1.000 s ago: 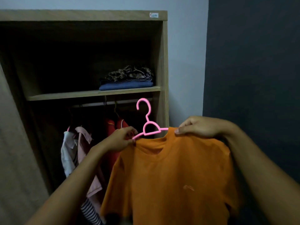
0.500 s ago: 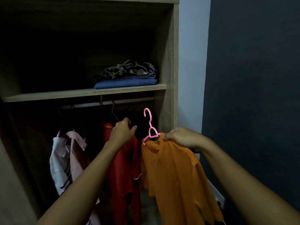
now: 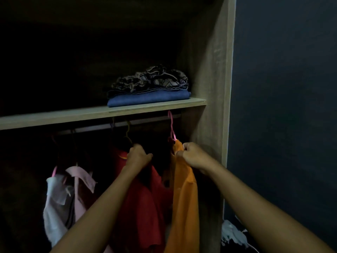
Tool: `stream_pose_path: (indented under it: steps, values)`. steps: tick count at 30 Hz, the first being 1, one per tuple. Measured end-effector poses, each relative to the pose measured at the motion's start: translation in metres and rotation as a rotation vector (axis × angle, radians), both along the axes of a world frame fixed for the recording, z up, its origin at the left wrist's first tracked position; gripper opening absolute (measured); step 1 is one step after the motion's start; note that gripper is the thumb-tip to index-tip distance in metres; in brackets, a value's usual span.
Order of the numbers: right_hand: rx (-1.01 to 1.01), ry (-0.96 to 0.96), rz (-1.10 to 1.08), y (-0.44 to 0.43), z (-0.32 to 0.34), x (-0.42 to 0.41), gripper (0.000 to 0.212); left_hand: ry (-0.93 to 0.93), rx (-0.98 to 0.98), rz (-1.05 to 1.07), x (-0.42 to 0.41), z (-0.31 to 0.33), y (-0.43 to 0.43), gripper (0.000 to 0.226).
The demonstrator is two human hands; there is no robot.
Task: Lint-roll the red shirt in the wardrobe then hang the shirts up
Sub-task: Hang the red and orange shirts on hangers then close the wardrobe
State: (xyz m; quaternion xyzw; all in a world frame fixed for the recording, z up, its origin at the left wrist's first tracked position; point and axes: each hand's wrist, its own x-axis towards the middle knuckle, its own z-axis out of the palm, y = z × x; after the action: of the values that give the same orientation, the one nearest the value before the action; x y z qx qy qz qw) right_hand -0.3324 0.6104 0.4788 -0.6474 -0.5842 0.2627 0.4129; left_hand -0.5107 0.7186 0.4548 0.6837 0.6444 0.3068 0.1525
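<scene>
The orange shirt, light and limp, hangs inside the wardrobe on a pink hanger, apparently hooked on the rail, right hand pinching its shoulder; left hand grips the red shirt near the collar.

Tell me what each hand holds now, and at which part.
The right hand pinches the orange shirt at its shoulder, near the collar, below the pink hanger. The left hand holds the red shirt at its shoulder top.
</scene>
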Motion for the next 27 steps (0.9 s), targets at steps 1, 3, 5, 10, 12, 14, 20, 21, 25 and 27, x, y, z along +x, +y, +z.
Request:
stream_pose_path:
  steps: [1,3,5,10,12,14,20,21,25,27]
  values:
    - [0.019,-0.024,-0.031,0.010,-0.001,-0.005,0.014,0.000,-0.012,-0.010,-0.005,0.001,0.006,0.051]
    - [0.042,-0.056,-0.055,0.027,-0.003,-0.014,0.016,0.007,-0.042,-0.041,-0.016,0.001,0.017,0.045]
    - [0.052,-0.088,-0.071,0.042,-0.005,-0.020,0.018,0.022,-0.076,-0.066,-0.025,0.000,0.023,0.042]
    - [0.050,-0.102,-0.133,0.072,-0.011,-0.028,0.026,0.085,-0.073,-0.125,-0.032,0.000,0.034,0.044]
    - [0.034,-0.104,-0.153,0.080,-0.015,-0.028,0.024,0.088,-0.061,-0.176,-0.031,0.000,0.036,0.043]
    - [-0.002,-0.138,-0.169,0.085,-0.022,-0.026,0.018,0.087,-0.049,-0.226,-0.030,-0.001,0.036,0.042]
    - [0.015,-0.137,-0.195,0.096,-0.046,-0.020,0.018,0.078,0.018,-0.364,-0.023,0.002,0.028,0.030]
    - [0.026,-0.120,-0.201,0.097,-0.048,-0.019,0.018,0.085,0.025,-0.372,-0.021,0.003,0.027,0.029]
    - [0.062,-0.096,-0.253,0.102,-0.051,-0.005,0.021,0.060,0.034,-0.367,-0.015,0.005,0.026,0.033]
    - [0.072,-0.103,-0.254,0.104,-0.053,0.003,0.020,0.046,0.055,-0.350,-0.014,0.001,0.023,0.041]
